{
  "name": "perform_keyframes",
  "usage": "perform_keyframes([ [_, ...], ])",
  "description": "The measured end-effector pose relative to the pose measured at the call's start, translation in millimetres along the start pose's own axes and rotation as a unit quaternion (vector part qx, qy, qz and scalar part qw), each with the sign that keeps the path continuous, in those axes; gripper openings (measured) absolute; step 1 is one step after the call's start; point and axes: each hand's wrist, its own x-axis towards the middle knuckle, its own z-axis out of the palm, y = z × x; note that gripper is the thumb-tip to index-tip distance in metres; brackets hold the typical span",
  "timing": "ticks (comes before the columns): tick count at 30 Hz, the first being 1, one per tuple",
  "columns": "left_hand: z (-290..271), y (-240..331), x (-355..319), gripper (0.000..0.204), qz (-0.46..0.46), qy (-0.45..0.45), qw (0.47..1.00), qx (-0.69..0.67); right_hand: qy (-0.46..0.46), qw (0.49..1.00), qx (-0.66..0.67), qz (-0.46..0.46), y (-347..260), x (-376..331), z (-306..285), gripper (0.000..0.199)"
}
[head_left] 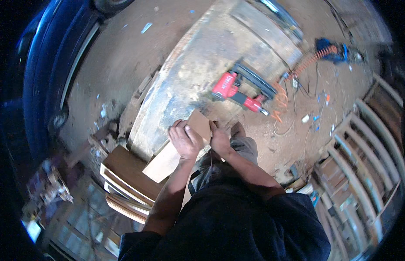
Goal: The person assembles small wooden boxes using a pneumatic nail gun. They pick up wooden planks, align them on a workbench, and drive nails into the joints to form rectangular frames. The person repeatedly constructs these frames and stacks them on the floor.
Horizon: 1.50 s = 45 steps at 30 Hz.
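A wooden piece made of flat boards, with a brown end [199, 123] and a pale side panel [162, 163], is held at the near edge of a worn workbench [198, 48]. My left hand [183, 138] grips its left side, fingers curled over the top edge. On its right side, my right hand [220, 138] is closed round the edge of the brown end. Whether the boards form a full box, I cannot tell. Just beyond my hands, a red and black nail gun [239, 89] lies on its side on the bench.
An orange coiled air hose [313, 58] runs from beside the nail gun across the dirt floor. Several wooden panels or trays [124, 174] are stacked at lower left. Curved wooden frames [363, 161] stand at right. A blue car [50, 65] is parked at far left.
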Motion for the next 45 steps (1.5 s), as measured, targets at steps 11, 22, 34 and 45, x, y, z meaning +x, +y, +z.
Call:
perform_keyframes([
  [11,-6.6,-8.6,-0.2,0.019,-0.087,-0.055,0.994,-0.038,-0.168,0.971,-0.099,-0.141,23.5,41.5,-29.6,0.074],
  [22,-4.4,-15.6,-6.6,0.018,-0.096,-0.058,0.991,-0.074,-0.234,0.899,-0.228,-0.293,-12.2,100.0,-45.8,0.093],
  [34,-6.7,-11.4,-4.1,0.023,-0.097,-0.063,0.991,-0.071,-0.317,0.767,-0.299,-0.47,14.8,153.7,-36.9,0.071],
  [45,-4.4,-15.4,-7.1,0.025,-0.09,-0.075,0.992,-0.055,-0.253,0.833,-0.288,-0.399,-16.6,126.1,-45.9,0.074],
])
